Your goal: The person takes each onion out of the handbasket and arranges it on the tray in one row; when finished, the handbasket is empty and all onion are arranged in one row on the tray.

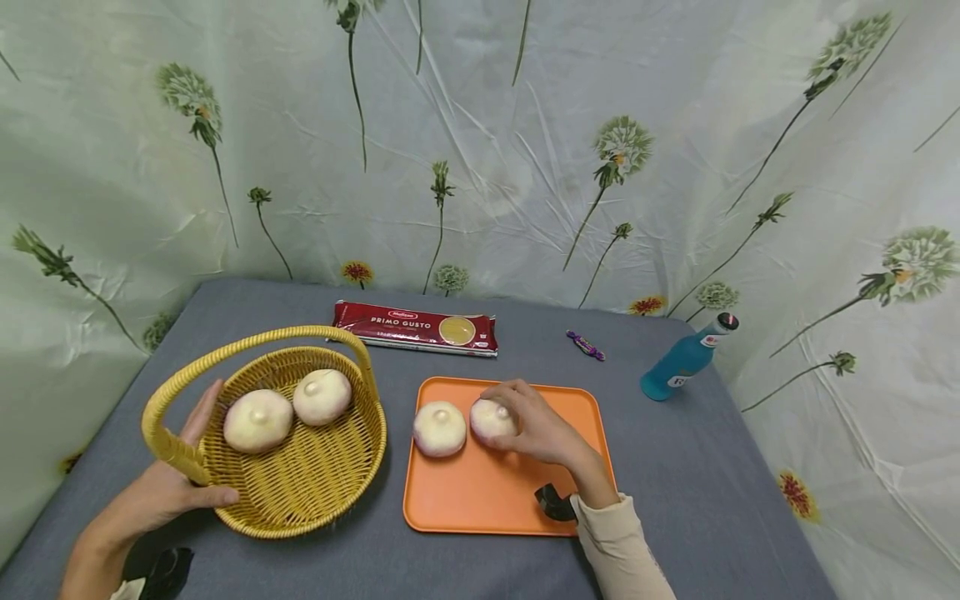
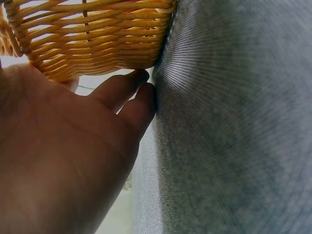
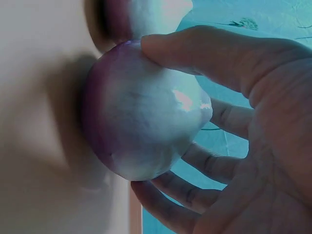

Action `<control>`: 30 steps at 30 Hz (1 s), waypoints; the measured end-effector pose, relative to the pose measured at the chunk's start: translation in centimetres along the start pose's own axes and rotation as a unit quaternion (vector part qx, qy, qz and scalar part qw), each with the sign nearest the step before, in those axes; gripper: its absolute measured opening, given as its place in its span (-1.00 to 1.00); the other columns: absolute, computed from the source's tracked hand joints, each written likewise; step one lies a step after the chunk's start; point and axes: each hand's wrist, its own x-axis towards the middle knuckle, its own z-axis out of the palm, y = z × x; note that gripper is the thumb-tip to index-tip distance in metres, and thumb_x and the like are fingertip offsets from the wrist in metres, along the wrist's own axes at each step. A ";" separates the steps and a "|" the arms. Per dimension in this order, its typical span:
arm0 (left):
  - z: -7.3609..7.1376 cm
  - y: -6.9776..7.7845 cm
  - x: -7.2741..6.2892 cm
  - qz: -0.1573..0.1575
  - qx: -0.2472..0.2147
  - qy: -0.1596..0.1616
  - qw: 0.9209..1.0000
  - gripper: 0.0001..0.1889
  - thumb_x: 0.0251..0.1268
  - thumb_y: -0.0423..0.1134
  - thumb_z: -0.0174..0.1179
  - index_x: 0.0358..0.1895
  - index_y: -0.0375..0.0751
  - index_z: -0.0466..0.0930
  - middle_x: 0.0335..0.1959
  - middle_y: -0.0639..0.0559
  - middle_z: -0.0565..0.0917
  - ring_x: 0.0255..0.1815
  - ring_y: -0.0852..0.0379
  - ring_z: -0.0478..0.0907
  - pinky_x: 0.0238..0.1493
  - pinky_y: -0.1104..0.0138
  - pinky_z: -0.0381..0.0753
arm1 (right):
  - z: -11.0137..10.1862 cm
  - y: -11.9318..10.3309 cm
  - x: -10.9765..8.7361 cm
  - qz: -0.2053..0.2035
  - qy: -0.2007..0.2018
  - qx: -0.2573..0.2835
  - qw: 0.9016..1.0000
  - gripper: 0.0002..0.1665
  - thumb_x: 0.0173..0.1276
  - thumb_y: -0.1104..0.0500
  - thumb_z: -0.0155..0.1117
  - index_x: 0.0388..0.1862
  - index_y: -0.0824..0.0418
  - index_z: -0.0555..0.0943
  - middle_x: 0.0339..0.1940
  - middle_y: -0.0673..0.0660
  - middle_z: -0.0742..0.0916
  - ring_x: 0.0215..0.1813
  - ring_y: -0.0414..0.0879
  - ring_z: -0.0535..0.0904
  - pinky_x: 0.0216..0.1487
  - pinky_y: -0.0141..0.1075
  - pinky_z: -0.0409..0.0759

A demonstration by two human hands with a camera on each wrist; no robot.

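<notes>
In the head view, my right hand curls around a white and purple turnip on the orange tray. The right wrist view shows thumb and fingers about the sides of this turnip, its purple end toward the tray. Just to its left sits another turnip. My left hand rests against the left side of a yellow wicker basket, fingers straight along the outer wall and thumb at the rim. Inside the basket lie two turnips, one larger-looking turnip and one turnip beside it.
A red spaghetti packet lies behind the tray. To its right are a small purple wrapped candy and a blue bottle standing upright. The basket's handle arches over it. A flower-patterned curtain backs the grey tabletop.
</notes>
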 end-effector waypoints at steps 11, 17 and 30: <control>-0.1 -0.2 0.0 -0.004 -0.005 -0.005 1.000 0.48 -0.18 -0.66 0.46 0.62 0.09 -0.56 0.63 0.20 -0.49 0.50 0.60 -0.44 0.24 0.77 -0.27 | 0.3 -0.1 0.1 0.001 -0.007 -0.019 1.000 -0.35 0.23 0.13 0.51 0.30 0.14 0.54 0.22 0.17 0.54 0.23 0.04 0.43 0.19 0.03 0.49; -0.2 -0.2 -0.1 0.002 -0.001 -0.002 1.000 0.49 -0.21 -0.65 0.47 0.62 0.07 -0.54 0.64 0.10 -0.48 0.51 0.59 -0.44 0.24 0.76 -0.28 | 0.3 -0.4 0.2 0.008 -0.011 -0.017 1.000 -0.35 0.22 0.12 0.51 0.29 0.13 0.55 0.22 0.16 0.54 0.24 0.05 0.41 0.22 0.03 0.48; -0.1 -0.2 -0.1 0.006 0.004 0.000 1.000 0.49 -0.22 -0.65 0.48 0.62 0.06 -0.54 0.64 0.08 -0.49 0.51 0.58 -0.47 0.24 0.76 -0.30 | 0.3 -0.4 0.1 0.014 -0.020 -0.014 1.000 -0.32 0.20 0.06 0.53 0.30 0.11 0.55 0.22 0.14 0.54 0.23 0.03 0.41 0.23 0.02 0.47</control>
